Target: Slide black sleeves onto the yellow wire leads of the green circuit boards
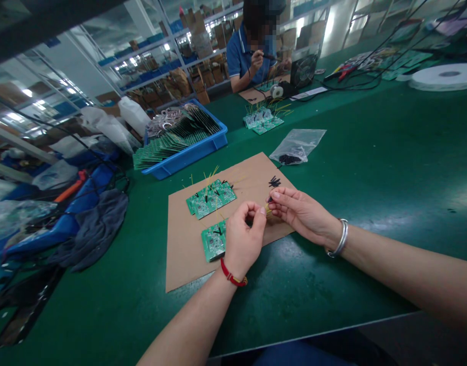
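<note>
My left hand (245, 236) is closed in a pinch, with thin yellow wire (268, 209) showing at its fingertips. Opposite it, my right hand (300, 212) pinches a short black tube (270, 199) between thumb and forefinger, close to the wire. A green circuit board (213, 241) lies partly hidden behind my left hand, with black pieces on top. Farther back, several overlapping circuit boards (214, 199) carry upright yellow wires. Beyond my right fingers is a small pile of black tubes (274, 181). All of this is on or over a cardboard sheet (183, 254).
A clear plastic bag (304, 142) of black pieces lies behind the cardboard. At back left, a blue tray (187, 161) holds stacked boards. More wired boards (263, 119) sit farther off. Across the green table (370, 203), a person (248, 56) works beside a fan (304, 70).
</note>
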A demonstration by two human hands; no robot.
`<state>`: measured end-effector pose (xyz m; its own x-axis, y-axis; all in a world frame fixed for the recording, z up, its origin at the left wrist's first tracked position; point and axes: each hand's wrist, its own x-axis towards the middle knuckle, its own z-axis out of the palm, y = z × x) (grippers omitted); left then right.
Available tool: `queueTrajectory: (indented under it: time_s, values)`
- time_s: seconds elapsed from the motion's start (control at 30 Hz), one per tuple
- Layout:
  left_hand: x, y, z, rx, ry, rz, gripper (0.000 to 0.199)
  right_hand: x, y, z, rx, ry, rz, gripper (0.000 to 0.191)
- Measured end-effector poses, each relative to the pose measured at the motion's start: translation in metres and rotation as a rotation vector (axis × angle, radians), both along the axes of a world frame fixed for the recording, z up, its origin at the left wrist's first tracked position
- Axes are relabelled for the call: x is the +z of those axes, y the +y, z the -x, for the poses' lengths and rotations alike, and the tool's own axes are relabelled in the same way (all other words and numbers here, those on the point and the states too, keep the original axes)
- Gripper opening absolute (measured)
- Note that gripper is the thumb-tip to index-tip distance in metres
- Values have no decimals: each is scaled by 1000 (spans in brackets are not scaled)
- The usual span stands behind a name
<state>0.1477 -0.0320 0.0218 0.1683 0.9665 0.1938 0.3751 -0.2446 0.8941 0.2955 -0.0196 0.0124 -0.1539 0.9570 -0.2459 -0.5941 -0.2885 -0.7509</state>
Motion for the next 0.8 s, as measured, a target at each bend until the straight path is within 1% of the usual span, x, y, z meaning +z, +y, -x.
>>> queueTrajectory:
  time_s: [0.23, 0.5, 0.8]
  values:
    - [1, 0, -1, -2, 1, 1, 17, -1, -1, 0, -7, -32, -9, 17]
    - [-1, 0, 0, -4, 13, -9, 16, 0, -2, 1, 9, -51, -29, 19]
    - [0, 1, 0, 5, 13, -27, 16, 0, -2, 2, -6, -97, -34, 23]
